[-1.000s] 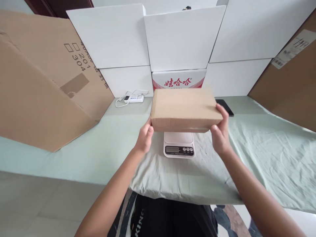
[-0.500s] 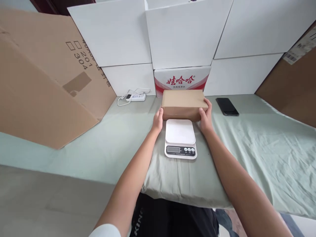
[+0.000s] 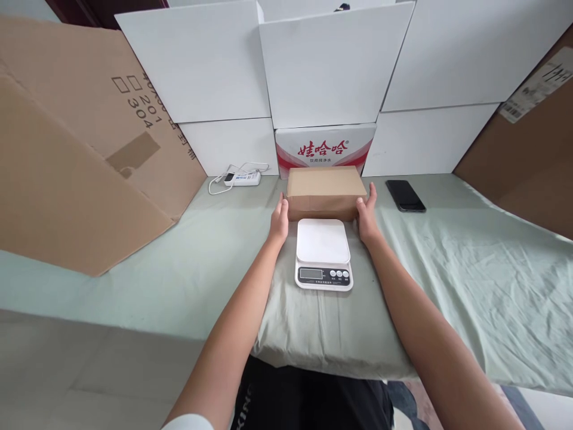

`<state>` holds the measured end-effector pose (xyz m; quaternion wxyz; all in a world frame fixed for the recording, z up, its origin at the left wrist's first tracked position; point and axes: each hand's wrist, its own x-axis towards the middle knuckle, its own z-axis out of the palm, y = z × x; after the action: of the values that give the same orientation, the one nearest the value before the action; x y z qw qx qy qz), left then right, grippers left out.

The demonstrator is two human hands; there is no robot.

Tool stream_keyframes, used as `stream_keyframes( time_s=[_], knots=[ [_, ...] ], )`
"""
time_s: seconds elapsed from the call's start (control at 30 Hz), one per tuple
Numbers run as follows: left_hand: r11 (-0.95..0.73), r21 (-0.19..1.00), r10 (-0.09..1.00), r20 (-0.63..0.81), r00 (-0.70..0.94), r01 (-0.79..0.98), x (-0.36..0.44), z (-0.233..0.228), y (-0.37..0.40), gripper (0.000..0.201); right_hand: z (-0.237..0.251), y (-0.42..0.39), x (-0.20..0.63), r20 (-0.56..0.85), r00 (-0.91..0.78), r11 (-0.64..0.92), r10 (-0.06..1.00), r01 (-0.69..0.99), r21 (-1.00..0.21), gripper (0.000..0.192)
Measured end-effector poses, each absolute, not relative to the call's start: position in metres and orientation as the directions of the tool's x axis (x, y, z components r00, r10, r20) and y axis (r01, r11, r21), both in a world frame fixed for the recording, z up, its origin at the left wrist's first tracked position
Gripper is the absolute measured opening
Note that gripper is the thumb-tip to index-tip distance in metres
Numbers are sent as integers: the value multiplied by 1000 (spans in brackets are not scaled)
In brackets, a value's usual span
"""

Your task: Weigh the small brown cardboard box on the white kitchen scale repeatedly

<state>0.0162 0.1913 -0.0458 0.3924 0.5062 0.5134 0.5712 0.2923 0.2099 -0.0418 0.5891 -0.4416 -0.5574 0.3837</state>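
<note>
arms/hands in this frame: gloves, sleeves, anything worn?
Left hand and right hand are bare: no gloves, no rings or watch visible. Both forearms are uncovered. A white sleeve edge shows at the left arm's upper end, at the bottom of the frame.

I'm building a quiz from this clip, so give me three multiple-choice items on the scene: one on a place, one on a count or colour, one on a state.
1. Where does the brown box lie?
A. On the scale's platform
B. Behind the scale, on the green sheet
C. On the black phone

2. How many round buttons does the scale's panel show?
A. One
B. Three
C. Six

3. How are the hands placed?
A. Both flat against the box ends
B. Both on the scale
C. Both off the table

Answers: 1 B, the platform is bare. 2 B, three beside the display. 3 A, left hand and right hand flank the box.
</note>
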Motion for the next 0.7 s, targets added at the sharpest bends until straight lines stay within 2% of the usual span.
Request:
stream_keyframes(
  time_s=[0.17, 0.3, 0.5, 0.7],
  knots=[
    [-117, 992, 978, 125, -169, 52, 6, -49, 191, 93, -48, 205, 298, 282, 38, 282, 959, -14, -959, 120],
    [-150, 988, 982, 152, -115, 30, 10, -53, 192, 90, -45, 200, 297, 263, 16, 263, 965, 11, -965, 124],
    [-194, 981, 978, 192, -86, -20, 18, -52, 192, 93, -40, 192, 290, 399, 47, 388, 916, 156, -908, 106],
    [-202, 979, 976, 199, -93, -22, 16, -51, 192, 93, -36, 189, 287, 383, 54, 373, 922, 143, -917, 110]
  ],
)
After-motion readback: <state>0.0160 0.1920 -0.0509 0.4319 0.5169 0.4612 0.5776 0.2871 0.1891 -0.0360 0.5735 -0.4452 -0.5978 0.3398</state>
